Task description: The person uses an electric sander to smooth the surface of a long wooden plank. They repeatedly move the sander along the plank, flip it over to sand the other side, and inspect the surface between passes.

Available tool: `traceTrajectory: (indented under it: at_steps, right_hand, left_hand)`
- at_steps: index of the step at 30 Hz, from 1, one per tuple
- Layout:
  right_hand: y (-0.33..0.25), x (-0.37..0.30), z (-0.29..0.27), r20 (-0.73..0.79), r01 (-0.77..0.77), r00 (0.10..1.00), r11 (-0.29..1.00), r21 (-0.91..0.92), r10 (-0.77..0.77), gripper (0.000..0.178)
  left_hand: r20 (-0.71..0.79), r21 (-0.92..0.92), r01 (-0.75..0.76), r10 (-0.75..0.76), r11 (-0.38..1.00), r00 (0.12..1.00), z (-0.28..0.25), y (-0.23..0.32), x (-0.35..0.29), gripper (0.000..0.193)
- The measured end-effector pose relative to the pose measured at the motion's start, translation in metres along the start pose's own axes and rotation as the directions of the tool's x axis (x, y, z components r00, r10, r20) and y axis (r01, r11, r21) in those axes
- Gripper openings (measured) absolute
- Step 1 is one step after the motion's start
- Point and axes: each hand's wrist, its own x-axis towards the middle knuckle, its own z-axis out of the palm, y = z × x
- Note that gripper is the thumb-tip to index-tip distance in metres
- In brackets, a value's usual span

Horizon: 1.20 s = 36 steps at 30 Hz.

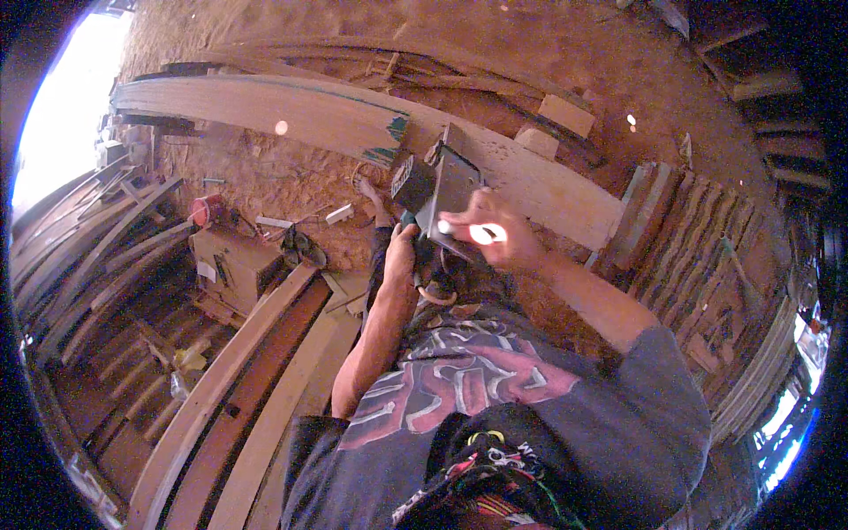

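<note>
A hand-held power tool with a flat grey metal plate and a dark vented housing is tilted up in front of my body. My left hand is wrapped round its near left part. At the plate's near right edge, my right hand has its fingers bent against the tool; a bright patch of light washes out part of them. Just beyond the tool lies a long wide plank, with a ragged green patch at its right end. A paler board stretches off to the right. The tool's underside is partly hidden.
Long timbers lie at lower left beside a cardboard box and a red container. Stacked boards stand on the right. Wooden blocks sit behind the plank. A bare foot is on the reddish ground near the tool.
</note>
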Motion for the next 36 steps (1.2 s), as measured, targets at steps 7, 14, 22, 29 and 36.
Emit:
traceTrajectory:
  at_steps: [7, 14, 22, 29, 36]
  right_hand:
    - [0.019, 0.022, 0.006, -0.179, 0.068, 0.981, 0.995, -0.067, -0.079, 0.029]
    - [0.082, -0.008, 0.013, -0.124, 0.259, 0.934, 0.873, -0.414, -0.335, 0.028]
    - [0.023, -0.016, 0.0, -0.065, 0.085, 0.995, 0.994, 0.069, -0.081, 0.027]
    - [0.028, -0.02, 0.024, -0.042, -0.059, 0.998, 0.995, -0.085, 0.055, 0.024]
    - [0.06, -0.005, 0.011, -0.226, -0.082, 0.972, 0.995, -0.063, 0.066, 0.022]
  left_hand:
    - [0.014, 0.051, -0.002, 0.001, 0.999, 1.0, 0.002, -0.003, 0.0, 0.03]
    - [-0.043, 0.059, 0.014, -0.012, 0.998, 0.999, 0.009, 0.001, -0.013, 0.027]
    - [-0.134, 0.04, 0.005, 0.001, 0.999, 0.991, 0.015, 0.0, -0.01, 0.04]
    - [0.005, 0.019, -0.007, 0.007, 1.0, 1.0, -0.004, -0.007, -0.009, 0.029]
    - [0.056, -0.022, -0.015, 0.016, 1.0, 0.998, -0.007, -0.011, 0.003, 0.037]
